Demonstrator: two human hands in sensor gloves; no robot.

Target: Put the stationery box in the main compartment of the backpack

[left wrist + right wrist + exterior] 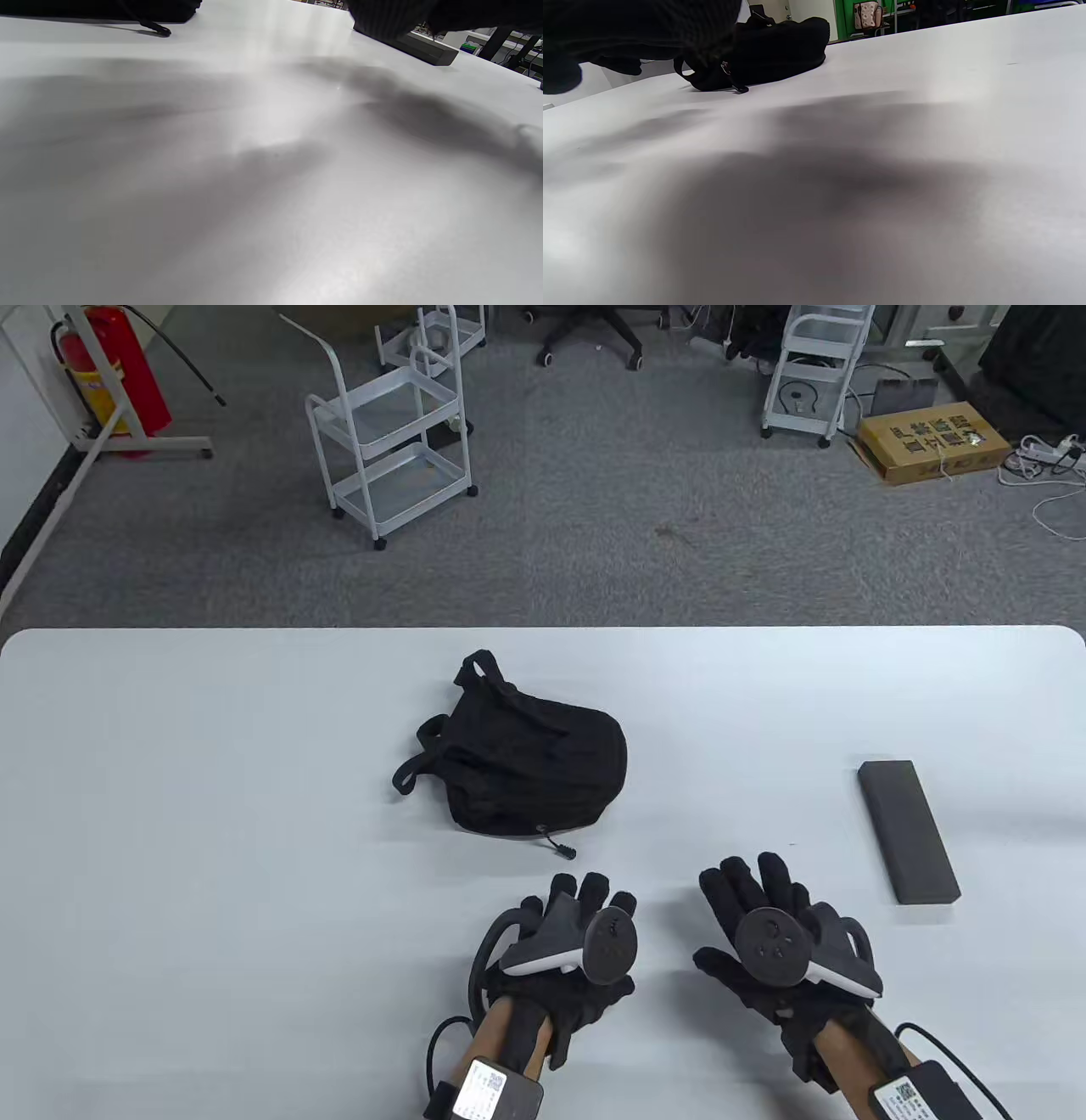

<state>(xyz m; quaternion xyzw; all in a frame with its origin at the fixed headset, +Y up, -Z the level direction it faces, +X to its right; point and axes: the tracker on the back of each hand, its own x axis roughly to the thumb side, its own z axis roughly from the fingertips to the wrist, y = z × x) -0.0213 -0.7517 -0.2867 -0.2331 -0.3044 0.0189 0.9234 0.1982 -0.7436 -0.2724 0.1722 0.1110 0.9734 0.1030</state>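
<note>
Table view: nearest me, my left hand point(567, 959) and right hand point(776, 954) lay side by side over the white table point(212, 814), fingers loose, holding nothing. The black backpack point(526, 763) sat just beyond the left hand; the dark stationery box point(908, 831) lay flat to the right, apart from both hands.

Left wrist view: bare tabletop, the box's end point(424, 47) far right, a zipper pull point(157, 29) at top left.

Right wrist view: backpack point(772, 55) on the table beyond dark, blurred fingers point(628, 29).
</note>
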